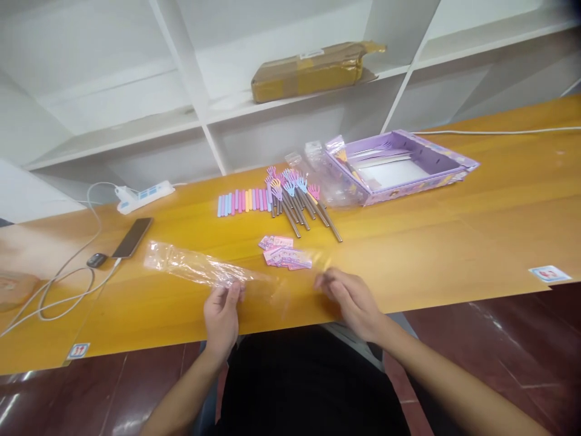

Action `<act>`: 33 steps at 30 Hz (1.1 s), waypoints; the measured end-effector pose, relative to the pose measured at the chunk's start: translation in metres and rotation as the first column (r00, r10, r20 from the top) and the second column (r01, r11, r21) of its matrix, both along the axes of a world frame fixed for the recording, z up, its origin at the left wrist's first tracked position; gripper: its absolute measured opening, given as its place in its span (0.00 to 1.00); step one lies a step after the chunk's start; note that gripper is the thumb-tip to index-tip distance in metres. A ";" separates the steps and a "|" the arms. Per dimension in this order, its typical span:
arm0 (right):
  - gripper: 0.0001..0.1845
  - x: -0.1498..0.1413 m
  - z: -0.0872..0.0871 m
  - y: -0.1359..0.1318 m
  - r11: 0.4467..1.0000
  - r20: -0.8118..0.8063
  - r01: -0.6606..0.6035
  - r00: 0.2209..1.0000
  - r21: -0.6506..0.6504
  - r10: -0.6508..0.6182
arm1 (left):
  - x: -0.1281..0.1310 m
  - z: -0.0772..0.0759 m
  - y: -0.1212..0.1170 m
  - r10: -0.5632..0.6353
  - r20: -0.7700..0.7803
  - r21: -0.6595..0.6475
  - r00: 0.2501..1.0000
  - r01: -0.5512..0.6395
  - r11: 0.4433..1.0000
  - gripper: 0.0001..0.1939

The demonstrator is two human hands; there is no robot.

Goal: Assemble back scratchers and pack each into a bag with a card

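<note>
My left hand (221, 315) pinches the near end of a long clear plastic sleeve (190, 264) that lies across the yellow wooden table (454, 242). Blurred, my right hand (349, 297) hovers at the table's front edge, fingers curled, just right of the sleeve's open end; I cannot tell whether it touches the film. Just beyond the hands lies a small pile of pink and purple cards (285, 252). Farther back are a row of pastel sticks (242, 201) and a bunch of metal rods with small coloured hand-shaped tips (297, 197).
A purple box lid (399, 165) with crumpled clear bags (318, 158) sits at the back right. At the left lie a phone (132, 237), a power strip (144, 195) and white cables (63, 284). A brown parcel (313, 69) rests on the white shelving behind.
</note>
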State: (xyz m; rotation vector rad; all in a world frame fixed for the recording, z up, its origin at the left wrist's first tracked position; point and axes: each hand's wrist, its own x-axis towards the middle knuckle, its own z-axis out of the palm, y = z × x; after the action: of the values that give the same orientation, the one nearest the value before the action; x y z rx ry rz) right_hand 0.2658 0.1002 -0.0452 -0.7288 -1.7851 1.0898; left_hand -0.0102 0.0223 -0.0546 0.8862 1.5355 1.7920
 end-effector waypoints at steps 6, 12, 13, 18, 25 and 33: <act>0.19 0.006 -0.001 0.011 0.884 0.402 -0.098 0.909 0.458 -0.108 | 0.004 0.015 0.007 -0.024 0.272 0.149 0.962 -0.018 0.989 0.22; 0.13 -0.001 0.000 0.012 0.873 0.431 -0.022 0.875 0.487 -0.219 | 0.001 0.015 0.007 -0.071 0.363 0.145 0.929 0.019 0.989 0.21; 0.12 -0.001 0.000 0.012 0.869 0.420 -0.003 0.876 0.495 -0.236 | 0.001 0.015 0.007 -0.075 0.365 0.146 0.928 0.022 0.989 0.21; 0.11 0.001 0.001 0.014 0.844 0.370 0.051 0.883 0.534 -0.288 | 0.000 0.014 0.007 -0.081 0.361 0.137 0.929 0.034 0.990 0.21; 0.09 0.002 -0.002 0.015 0.805 0.359 0.004 0.894 0.593 -0.268 | -0.001 0.011 0.007 -0.060 0.360 0.122 0.931 0.016 0.992 0.22; 0.07 0.001 -0.004 0.015 0.758 0.338 0.003 0.894 0.652 -0.295 | -0.002 0.013 0.008 -0.070 0.336 0.113 0.939 0.033 0.993 0.24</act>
State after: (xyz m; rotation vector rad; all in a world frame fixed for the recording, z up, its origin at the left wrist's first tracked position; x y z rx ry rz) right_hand 0.2672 0.1152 -0.0494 -0.6895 -2.2358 0.1472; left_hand -0.0124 0.0302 -0.0414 0.6171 1.1969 1.8868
